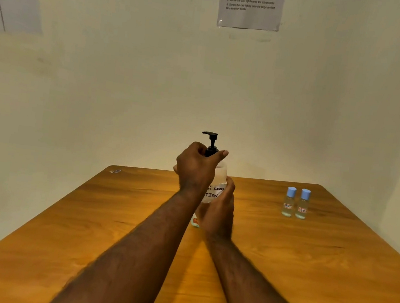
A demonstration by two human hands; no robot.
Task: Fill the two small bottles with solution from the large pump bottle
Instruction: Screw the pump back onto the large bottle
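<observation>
A wide wooden table (280,272) runs toward a pale wall, where a printed instruction sheet (251,5) hangs. The large pump bottle (215,193) stands upright at the table's middle, translucent with a handwritten label and a black pump head (211,137). The left hand (197,168) curls around the pump's collar at the neck. The right hand (219,211) wraps the lower body, steadying it. The plastic wall probably gives under pressure and may feel slick, so holding low on the body and twisting at the rigid collar looks sound. Well apart to the right stand the two small bottles (288,201), touching or nearly so, clear, blue-capped, likely light and easily tipped.
</observation>
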